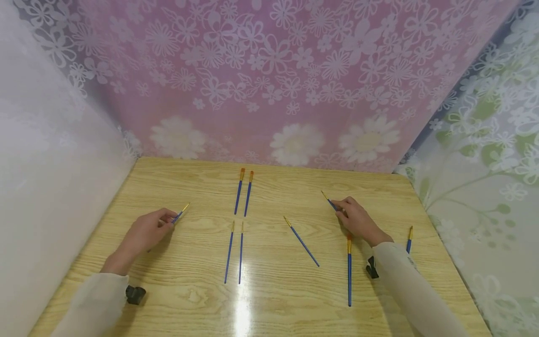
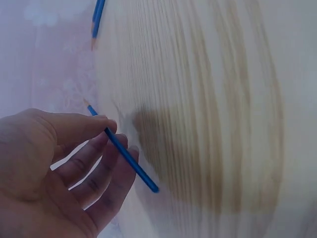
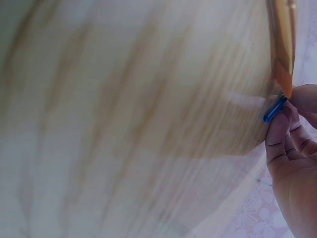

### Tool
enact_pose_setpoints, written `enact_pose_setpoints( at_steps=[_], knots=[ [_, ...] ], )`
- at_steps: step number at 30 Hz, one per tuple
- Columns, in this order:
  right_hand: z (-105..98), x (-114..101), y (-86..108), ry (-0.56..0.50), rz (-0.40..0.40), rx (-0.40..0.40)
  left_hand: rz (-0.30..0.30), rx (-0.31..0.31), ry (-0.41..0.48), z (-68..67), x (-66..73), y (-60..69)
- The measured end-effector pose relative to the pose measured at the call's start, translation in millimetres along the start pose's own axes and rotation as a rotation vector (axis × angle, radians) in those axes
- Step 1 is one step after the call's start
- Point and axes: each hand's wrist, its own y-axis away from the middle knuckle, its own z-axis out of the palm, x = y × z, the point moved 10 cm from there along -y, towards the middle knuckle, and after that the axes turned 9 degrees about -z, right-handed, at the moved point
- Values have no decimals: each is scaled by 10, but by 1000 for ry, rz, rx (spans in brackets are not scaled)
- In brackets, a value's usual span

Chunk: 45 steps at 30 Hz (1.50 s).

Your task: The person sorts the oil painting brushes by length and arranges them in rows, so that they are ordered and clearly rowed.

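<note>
Left fingers: thumb and forefinger of the left hand (image 1: 147, 231) pinch a slim paintbrush with a blue handle and gold ferrule (image 1: 180, 214); the other fingers lie behind it.
Left brush: tilted, tip pointing away from the person; the grip covers part of its handle.
Right fingers: thumb and fingertips of the right hand (image 1: 355, 217) are closed on a thin blue-handled, gold-ferruled paintbrush (image 1: 331, 202).
Right brush: tip forward, near the table's far part; most of the handle is hidden in the hand, its butt end showing in the right wrist view.
Near the right wrist: a thick blue brush with orange bristles (image 1: 349, 276) lies lengthwise; another blue brush (image 1: 409, 244) is partly covered by the off-white right sleeve (image 1: 414, 285).
Between the hands: a slanting thin brush (image 1: 302, 242), two slender upright-lying brushes (image 1: 229, 255), and beyond those, two flat orange-tipped brushes (image 1: 238, 196).
Left wrist view, top: blue handles (image 2: 98, 20) cut off by the edge.
Wrists: black devices (image 1: 135, 295), partly hidden.
Surface: pale wood-grain table (image 1: 185, 299), below a pink floral sheet (image 1: 252, 103).
Handle lettering: too small to tell.
</note>
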Motion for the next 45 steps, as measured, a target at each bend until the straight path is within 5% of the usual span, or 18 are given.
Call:
enact_pose_setpoints(
  at_steps=[11,27,45],
  knots=[
    [0,21,3,-28,10,2,52,-60,51,280,320,100],
    [-9,-11,1,-7,-14,12,-33,-162,224,710,708,276],
    [-1,10,8,-35,10,12,-69,-140,246,984,952,366]
  ],
)
